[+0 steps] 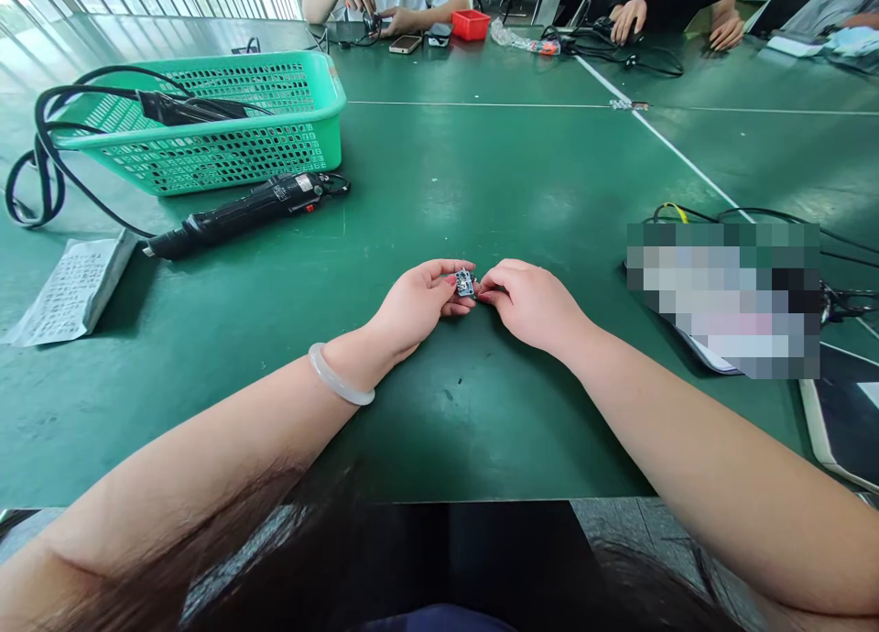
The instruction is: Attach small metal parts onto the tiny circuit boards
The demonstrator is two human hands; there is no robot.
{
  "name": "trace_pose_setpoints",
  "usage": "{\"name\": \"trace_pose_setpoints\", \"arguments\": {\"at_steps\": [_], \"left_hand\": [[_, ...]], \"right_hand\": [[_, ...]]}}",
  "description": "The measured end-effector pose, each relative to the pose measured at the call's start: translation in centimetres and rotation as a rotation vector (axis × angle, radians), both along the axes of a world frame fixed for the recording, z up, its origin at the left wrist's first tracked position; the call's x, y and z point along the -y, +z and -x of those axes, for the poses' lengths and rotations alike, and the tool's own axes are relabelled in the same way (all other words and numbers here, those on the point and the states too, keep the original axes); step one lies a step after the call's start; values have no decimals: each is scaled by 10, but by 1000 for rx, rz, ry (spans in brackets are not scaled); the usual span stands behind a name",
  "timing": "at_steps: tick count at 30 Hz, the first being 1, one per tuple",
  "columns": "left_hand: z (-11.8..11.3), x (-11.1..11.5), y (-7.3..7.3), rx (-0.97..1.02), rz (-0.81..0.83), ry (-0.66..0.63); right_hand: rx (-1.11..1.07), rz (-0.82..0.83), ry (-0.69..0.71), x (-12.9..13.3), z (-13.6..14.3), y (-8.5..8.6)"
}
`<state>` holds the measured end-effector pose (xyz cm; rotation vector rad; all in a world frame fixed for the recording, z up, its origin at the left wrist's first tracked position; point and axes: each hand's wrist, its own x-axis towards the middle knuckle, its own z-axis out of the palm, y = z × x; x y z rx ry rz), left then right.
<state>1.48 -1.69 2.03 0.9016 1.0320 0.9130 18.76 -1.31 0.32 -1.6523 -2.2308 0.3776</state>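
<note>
- A green tabletop (467, 430) stretched out from the near edge, and a white bangle (340, 375) circled the person's left wrist.
- The left hand (412, 307), slightly left of the middle, had its thumb and fingers closed lightly around a small circuit board (465, 283).
- The right hand (532, 302), just to the right, had thumb and forefinger drawn together at the board's right side; whether they gripped the board or some tiny part could not be told.
- The board sat between the two hands, over the near-middle of the tabletop. It looked light, stiff and rather fragile, with small components on its face; it seemed best held by its bare edges, with little squeeze, since so small a piece could slip from the fingertips.
- Farther left lay a handwritten paper-wrapped block (75, 288) and a corded black electric screwdriver (240, 212).
- Beyond them stood a green perforated basket (322, 142) with black cable.
- At the far side, co-workers' hands (628, 20) rested near a small red bin (471, 25).
</note>
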Motion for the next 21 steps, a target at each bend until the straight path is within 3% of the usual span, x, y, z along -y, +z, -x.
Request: {"name": "trace_pose_setpoints", "arguments": {"at_steps": [5,8,10,14,16,19,21], "left_hand": [[2,-2,-4,-25,-32,-39],[5,-3,-8,-134,-135,-61],[8,-3,-8,-333,-359,-81],[15,0,-6,-823,-983,-184],[17,1,-4,-949,-1113,-237],[18,0,-5,-955,-1105,-247],[17,-3,-7,-849,-970,-182]], "right_hand": [[-100,6,-19,2,-4,3],[-362,87,-112,6,-5,7],[-655,239,-184,9,-2,10],[-1256,598,-235,17,6,15],[-1382,700,-260,19,9,17],[-1435,741,-279,21,11,19],[-1430,728,-287,21,10,19]]}}
